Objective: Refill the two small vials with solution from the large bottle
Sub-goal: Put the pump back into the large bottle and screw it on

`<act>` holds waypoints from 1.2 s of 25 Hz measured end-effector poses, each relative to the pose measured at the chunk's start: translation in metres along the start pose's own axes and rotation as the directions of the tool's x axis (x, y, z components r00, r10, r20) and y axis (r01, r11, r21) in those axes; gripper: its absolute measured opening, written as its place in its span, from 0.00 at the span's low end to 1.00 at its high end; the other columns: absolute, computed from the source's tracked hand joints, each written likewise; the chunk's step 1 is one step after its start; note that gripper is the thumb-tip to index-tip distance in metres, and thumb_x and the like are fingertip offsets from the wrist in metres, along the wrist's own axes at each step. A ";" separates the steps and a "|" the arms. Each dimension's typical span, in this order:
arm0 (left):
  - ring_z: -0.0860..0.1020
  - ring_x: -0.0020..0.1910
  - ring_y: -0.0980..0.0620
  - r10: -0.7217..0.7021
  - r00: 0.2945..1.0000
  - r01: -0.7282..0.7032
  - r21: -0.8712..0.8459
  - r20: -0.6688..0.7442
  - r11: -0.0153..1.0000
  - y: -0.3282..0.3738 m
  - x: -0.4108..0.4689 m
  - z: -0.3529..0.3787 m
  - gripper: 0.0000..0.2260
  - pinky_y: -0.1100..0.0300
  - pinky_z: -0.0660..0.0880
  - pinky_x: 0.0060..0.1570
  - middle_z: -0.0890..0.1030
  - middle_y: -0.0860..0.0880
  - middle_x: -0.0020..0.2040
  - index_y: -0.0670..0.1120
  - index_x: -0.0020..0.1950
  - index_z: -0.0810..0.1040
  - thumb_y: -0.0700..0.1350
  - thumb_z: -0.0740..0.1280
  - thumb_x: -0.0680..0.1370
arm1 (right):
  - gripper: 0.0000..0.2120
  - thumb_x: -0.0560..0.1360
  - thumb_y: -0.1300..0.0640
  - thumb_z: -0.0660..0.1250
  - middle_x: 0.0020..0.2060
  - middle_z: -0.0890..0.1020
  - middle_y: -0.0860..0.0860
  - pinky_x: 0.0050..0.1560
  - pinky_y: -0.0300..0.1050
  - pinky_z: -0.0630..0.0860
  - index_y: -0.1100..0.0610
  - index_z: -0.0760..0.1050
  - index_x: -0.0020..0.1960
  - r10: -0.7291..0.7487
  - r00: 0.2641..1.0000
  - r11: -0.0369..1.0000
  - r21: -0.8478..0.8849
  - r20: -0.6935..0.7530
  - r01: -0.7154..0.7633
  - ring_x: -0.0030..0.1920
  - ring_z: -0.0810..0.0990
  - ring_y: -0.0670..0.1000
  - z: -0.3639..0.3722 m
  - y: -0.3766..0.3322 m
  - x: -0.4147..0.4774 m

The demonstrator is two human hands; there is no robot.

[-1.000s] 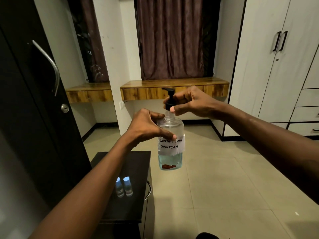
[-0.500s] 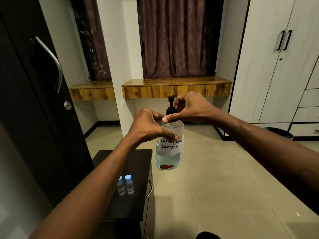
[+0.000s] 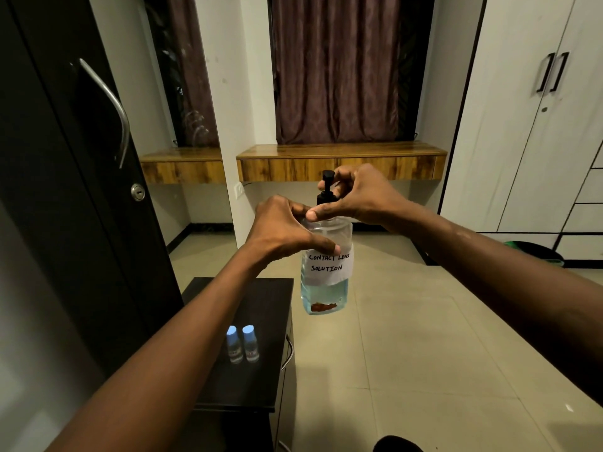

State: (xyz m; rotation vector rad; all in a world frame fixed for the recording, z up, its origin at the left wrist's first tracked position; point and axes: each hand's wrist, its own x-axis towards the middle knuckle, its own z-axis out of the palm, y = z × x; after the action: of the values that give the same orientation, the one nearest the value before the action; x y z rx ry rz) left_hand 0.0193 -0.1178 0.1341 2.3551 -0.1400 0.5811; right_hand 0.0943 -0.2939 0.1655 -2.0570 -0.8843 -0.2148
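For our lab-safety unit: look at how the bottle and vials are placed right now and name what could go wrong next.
1. The large bottle is held in mid-air over the floor, beyond the dark cabinet; if the left hand slips while the right hand works the pump top, it may drop or spill.
2. The two small vials stand near the cabinet's edge; a forearm could topple them.

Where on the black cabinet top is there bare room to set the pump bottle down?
The far half of the black cabinet top, behind the two small blue-capped vials, is bare. So is the near strip in front of them. The left forearm hides the left side.
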 end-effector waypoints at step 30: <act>0.84 0.40 0.61 -0.059 0.998 0.059 0.029 -0.001 0.998 -0.017 0.006 -0.010 0.25 0.64 0.82 0.37 0.86 0.54 0.44 0.48 0.51 0.86 0.52 0.86 0.58 | 0.32 0.72 0.68 0.75 0.57 0.84 0.57 0.54 0.44 0.84 0.56 0.69 0.73 0.036 0.980 0.941 0.325 0.194 -0.099 0.58 0.84 0.51 0.008 -0.016 0.009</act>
State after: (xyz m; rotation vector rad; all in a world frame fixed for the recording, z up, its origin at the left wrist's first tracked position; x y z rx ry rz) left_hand 0.0248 -0.0983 0.1328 2.3785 -0.0625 0.5587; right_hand 0.0897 -0.2771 0.1750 -1.8038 -0.8918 0.1605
